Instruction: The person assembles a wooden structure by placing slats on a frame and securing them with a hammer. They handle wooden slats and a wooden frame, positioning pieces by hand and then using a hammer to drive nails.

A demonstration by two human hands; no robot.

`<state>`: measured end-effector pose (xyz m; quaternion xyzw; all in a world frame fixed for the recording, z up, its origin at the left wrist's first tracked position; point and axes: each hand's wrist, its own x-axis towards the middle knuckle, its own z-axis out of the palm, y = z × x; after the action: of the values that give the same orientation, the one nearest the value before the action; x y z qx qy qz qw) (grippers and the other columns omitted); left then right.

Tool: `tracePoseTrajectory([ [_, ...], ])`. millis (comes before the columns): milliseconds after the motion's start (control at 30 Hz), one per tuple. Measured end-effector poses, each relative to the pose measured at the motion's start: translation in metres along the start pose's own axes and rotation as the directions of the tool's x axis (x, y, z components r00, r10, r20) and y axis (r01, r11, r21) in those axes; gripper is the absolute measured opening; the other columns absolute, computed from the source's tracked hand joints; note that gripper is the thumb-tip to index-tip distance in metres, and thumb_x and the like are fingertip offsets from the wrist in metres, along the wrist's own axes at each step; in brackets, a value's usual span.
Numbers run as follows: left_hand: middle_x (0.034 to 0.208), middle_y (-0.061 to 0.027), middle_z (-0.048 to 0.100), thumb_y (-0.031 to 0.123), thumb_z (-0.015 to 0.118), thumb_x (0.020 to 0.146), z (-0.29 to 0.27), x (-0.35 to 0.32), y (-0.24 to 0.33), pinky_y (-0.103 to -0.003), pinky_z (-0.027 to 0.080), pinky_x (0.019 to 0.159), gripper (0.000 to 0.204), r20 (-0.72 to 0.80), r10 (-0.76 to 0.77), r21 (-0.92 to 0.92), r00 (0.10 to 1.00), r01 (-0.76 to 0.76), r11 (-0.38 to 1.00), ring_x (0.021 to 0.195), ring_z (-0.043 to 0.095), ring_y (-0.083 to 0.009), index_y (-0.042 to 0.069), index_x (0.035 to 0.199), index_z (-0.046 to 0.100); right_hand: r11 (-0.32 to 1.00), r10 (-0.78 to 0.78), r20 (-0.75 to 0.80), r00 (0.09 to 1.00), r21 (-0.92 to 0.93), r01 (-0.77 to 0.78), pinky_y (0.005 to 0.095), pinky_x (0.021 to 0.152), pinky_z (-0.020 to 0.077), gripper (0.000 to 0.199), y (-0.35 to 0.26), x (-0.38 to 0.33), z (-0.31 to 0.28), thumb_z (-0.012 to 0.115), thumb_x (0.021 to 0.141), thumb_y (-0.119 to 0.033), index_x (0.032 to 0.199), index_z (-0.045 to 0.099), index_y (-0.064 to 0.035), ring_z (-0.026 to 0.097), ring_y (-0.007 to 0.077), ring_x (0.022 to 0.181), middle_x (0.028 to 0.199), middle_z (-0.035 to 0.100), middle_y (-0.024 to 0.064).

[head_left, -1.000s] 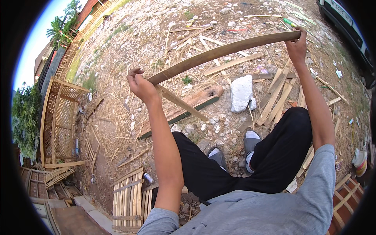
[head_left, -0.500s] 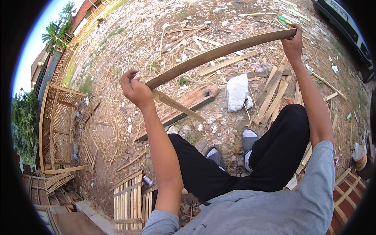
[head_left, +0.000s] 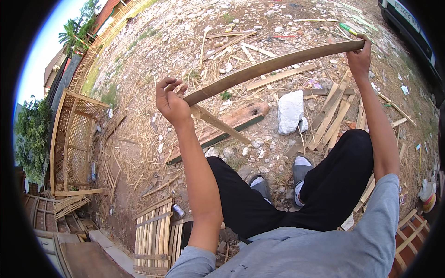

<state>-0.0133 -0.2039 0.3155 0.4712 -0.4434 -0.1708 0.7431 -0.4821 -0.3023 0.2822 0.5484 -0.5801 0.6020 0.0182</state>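
Observation:
A long, flat brown wooden strip (head_left: 278, 61) spans between my raised hands and looks bowed. My right hand (head_left: 359, 58) is closed on its far right end. The near left end lies against my left hand (head_left: 174, 105), which holds it near the thumb, with several fingers lifted and spread. A shorter tan wooden piece (head_left: 225, 126) slants down from beside my left hand toward the ground; whether that hand also holds it is hidden. Beneath it, a thick wooden plank (head_left: 241, 118) with a dark green edge lies on the ground.
A white stone block (head_left: 290, 111) sits ahead of my feet, with scattered wooden slats (head_left: 331, 111) to its right. Slatted panels (head_left: 155, 231) lie at lower left beside a small bottle (head_left: 179, 210). A lattice frame (head_left: 76, 139) stands left; a vehicle (head_left: 410, 32) is at far right.
The view has shifted, so the scene sits slightly farther right. My left fingers have spread more. Both hands are still at the strip's ends.

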Motion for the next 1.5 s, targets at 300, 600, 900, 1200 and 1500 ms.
tracePoseTrajectory([
  [300,0.095,-0.0124,0.058,-0.007,0.033,0.079,-0.003,-0.001,0.014,-0.032,0.051,0.068,0.037,0.165,-0.141,-0.158,0.976,0.168,0.973,0.071,0.064,-0.0229,0.003,0.111,0.048,0.998,-0.010,-0.067,0.998,-0.063,0.006,0.0357,0.079,0.0504,0.053,0.005,0.004,-0.001,0.074,0.077,-0.018,0.121,0.047,-0.0077,0.066,0.0256,0.092,0.101,0.063,0.0132],
  [600,0.066,-0.0065,0.056,0.035,0.031,0.099,-0.008,0.001,0.022,-0.029,0.043,0.063,0.038,0.208,-0.312,-0.048,0.927,0.328,0.943,0.062,0.054,-0.0158,0.005,0.108,0.053,0.993,0.021,-0.083,0.996,-0.112,-0.030,0.0365,0.079,0.0498,0.047,-0.008,0.002,-0.003,0.072,0.078,-0.019,0.116,0.047,-0.0063,0.066,0.0261,0.093,0.101,0.062,0.0134],
  [900,0.071,-0.0063,0.052,0.023,0.032,0.095,-0.003,0.000,0.023,-0.029,0.044,0.064,0.034,0.116,-0.209,0.037,0.971,0.206,0.978,0.062,0.053,-0.0149,0.005,0.123,0.040,0.997,-0.006,-0.095,0.995,-0.079,-0.002,0.0382,0.080,0.0490,0.046,0.003,0.007,-0.003,0.071,0.078,-0.022,0.114,0.048,-0.0063,0.065,0.0290,0.094,0.101,0.062,0.0153],
  [1200,0.094,-0.0108,0.051,0.003,0.042,0.083,-0.010,-0.002,0.014,-0.036,0.051,0.073,0.047,0.284,-0.134,-0.206,0.950,0.196,0.959,0.073,0.059,-0.0224,0.008,0.128,0.030,0.966,0.026,-0.083,0.996,-0.254,-0.047,0.0413,0.074,0.0477,0.045,0.004,0.008,-0.009,0.073,0.076,-0.024,0.110,0.048,-0.0065,0.063,0.0308,0.086,0.091,0.062,0.0146],
  [1500,0.096,-0.0109,0.056,0.004,0.049,0.086,-0.018,-0.002,0.020,-0.036,0.052,0.078,0.038,0.328,-0.313,-0.189,0.891,0.387,0.903,0.085,0.063,-0.0237,0.003,0.123,0.041,0.966,0.044,-0.011,0.999,-0.255,-0.045,0.0406,0.076,0.0471,0.049,0.007,0.007,-0.009,0.072,0.078,-0.025,0.115,0.047,-0.0053,0.062,0.0315,0.087,0.093,0.061,0.0157],
])
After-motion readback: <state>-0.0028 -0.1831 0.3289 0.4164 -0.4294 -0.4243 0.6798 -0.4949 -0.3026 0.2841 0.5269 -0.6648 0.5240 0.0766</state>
